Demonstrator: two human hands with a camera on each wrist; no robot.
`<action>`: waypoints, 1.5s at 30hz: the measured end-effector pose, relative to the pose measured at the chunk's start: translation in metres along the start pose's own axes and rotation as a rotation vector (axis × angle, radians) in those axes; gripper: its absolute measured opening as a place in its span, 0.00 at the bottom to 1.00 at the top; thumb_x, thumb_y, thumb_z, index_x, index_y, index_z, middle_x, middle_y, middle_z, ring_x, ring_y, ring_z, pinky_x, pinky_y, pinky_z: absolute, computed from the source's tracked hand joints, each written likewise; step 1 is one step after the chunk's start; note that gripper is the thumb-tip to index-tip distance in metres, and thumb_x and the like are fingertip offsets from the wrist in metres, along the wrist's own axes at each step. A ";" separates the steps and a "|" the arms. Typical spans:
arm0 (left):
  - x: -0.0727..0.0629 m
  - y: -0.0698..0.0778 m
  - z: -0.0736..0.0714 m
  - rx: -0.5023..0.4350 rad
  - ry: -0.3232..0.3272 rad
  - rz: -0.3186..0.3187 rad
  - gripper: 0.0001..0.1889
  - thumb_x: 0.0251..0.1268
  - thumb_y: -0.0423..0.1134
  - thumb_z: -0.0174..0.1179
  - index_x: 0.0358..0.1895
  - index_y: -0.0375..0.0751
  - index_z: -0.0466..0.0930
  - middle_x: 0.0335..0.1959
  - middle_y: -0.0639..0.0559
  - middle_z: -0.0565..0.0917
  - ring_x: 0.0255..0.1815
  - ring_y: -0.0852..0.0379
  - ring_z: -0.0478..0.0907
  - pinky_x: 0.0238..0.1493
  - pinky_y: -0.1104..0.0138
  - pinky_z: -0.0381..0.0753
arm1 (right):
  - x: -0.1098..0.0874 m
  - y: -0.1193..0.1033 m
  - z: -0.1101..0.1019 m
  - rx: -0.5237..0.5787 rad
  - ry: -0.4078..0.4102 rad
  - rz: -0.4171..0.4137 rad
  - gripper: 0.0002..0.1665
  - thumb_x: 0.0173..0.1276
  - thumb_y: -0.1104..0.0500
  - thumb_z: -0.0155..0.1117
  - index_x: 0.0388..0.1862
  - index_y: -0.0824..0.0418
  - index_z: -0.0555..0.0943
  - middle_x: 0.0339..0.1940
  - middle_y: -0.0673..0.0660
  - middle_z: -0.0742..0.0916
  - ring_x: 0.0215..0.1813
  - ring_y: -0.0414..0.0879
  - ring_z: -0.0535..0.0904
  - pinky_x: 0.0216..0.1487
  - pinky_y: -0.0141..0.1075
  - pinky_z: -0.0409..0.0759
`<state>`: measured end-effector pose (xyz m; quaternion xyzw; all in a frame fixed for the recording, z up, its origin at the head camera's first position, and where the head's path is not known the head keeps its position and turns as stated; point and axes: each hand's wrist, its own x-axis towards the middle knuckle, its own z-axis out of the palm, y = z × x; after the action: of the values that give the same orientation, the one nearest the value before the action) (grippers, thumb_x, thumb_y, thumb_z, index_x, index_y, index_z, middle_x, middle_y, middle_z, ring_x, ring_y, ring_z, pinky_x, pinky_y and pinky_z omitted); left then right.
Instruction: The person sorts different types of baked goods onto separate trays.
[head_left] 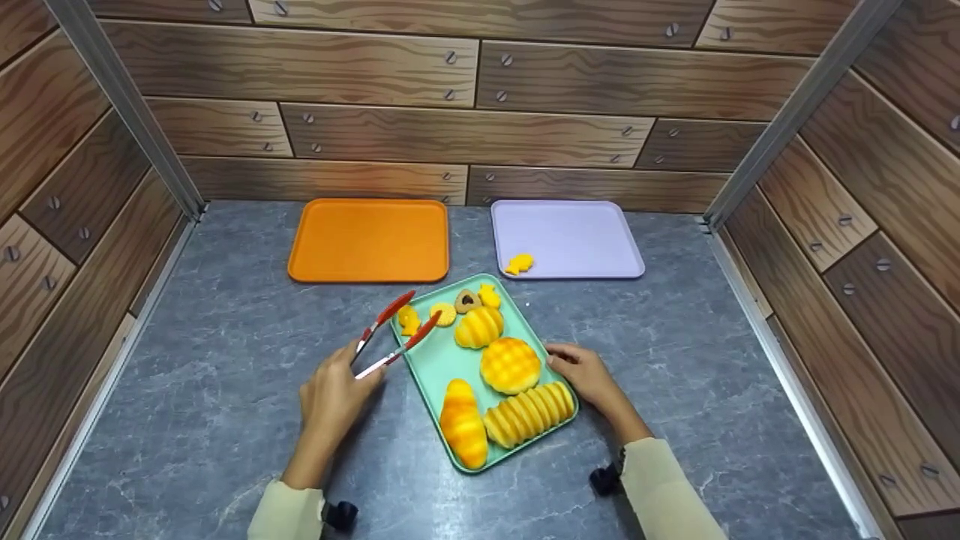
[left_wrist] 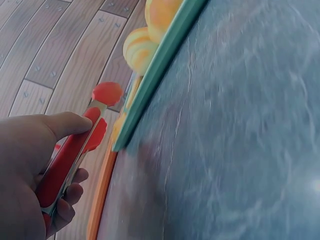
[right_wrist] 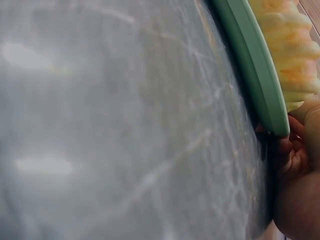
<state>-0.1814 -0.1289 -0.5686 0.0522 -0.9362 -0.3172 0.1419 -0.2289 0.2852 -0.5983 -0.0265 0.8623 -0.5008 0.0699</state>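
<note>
My left hand (head_left: 334, 397) grips red-handled tongs (left_wrist: 65, 170), whose red tips are spread over the far left corner of the green tray (head_left: 427, 375). Between and beside those tips lie a yellow fish-shaped piece (head_left: 409, 321) and a round yellow biscuit (head_left: 443, 314). Nearby are a brown biscuit with a dark heart centre (head_left: 466, 301) and another small yellow piece (head_left: 490, 295). The tray also carries a striped roll (head_left: 478, 328), a round bun (head_left: 510, 366), a long bread (head_left: 463, 426) and a ridged loaf (head_left: 529, 415). My right hand (head_left: 589, 375) holds the tray's right edge.
An orange tray (head_left: 367, 240) lies at the back left. Beside it, at the back right, a lilac tray (head_left: 577, 240) bears one yellow fish-shaped piece (head_left: 519, 263) at its near left corner. Wood-patterned walls (head_left: 375, 71) enclose the grey marbled table (head_left: 225, 360).
</note>
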 end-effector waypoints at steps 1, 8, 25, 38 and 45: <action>-0.001 -0.002 -0.001 0.006 0.002 -0.003 0.34 0.53 0.55 0.73 0.63 0.45 0.81 0.53 0.45 0.87 0.48 0.37 0.85 0.36 0.43 0.78 | 0.000 0.000 0.000 0.003 0.000 0.002 0.21 0.74 0.54 0.63 0.62 0.56 0.83 0.60 0.57 0.85 0.62 0.51 0.80 0.62 0.46 0.75; -0.003 -0.012 -0.006 0.050 -0.003 -0.007 0.34 0.53 0.55 0.73 0.64 0.45 0.80 0.55 0.43 0.86 0.50 0.36 0.84 0.37 0.42 0.78 | -0.001 0.000 0.000 0.020 -0.005 -0.004 0.20 0.74 0.55 0.63 0.62 0.58 0.83 0.60 0.59 0.86 0.61 0.52 0.80 0.62 0.47 0.75; -0.006 -0.007 -0.004 0.088 -0.040 0.039 0.34 0.53 0.56 0.74 0.63 0.45 0.81 0.56 0.44 0.86 0.50 0.38 0.85 0.37 0.42 0.79 | 0.000 0.003 0.000 0.000 -0.006 -0.017 0.21 0.74 0.53 0.63 0.63 0.56 0.82 0.61 0.58 0.85 0.63 0.53 0.79 0.64 0.50 0.75; -0.004 -0.003 -0.004 0.127 -0.079 0.058 0.33 0.55 0.55 0.73 0.64 0.44 0.81 0.57 0.44 0.86 0.51 0.39 0.84 0.38 0.44 0.80 | 0.000 0.004 0.000 0.014 0.000 -0.025 0.21 0.75 0.54 0.63 0.63 0.56 0.83 0.61 0.58 0.85 0.63 0.52 0.80 0.62 0.46 0.75; -0.004 -0.004 -0.003 0.139 -0.060 0.083 0.31 0.55 0.55 0.73 0.61 0.44 0.82 0.52 0.45 0.87 0.46 0.40 0.85 0.34 0.45 0.79 | 0.001 0.004 0.001 0.015 0.003 -0.028 0.21 0.74 0.53 0.63 0.63 0.57 0.83 0.62 0.59 0.85 0.64 0.53 0.79 0.63 0.48 0.74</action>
<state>-0.1771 -0.1329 -0.5698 0.0137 -0.9612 -0.2467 0.1230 -0.2292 0.2857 -0.6021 -0.0373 0.8581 -0.5084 0.0620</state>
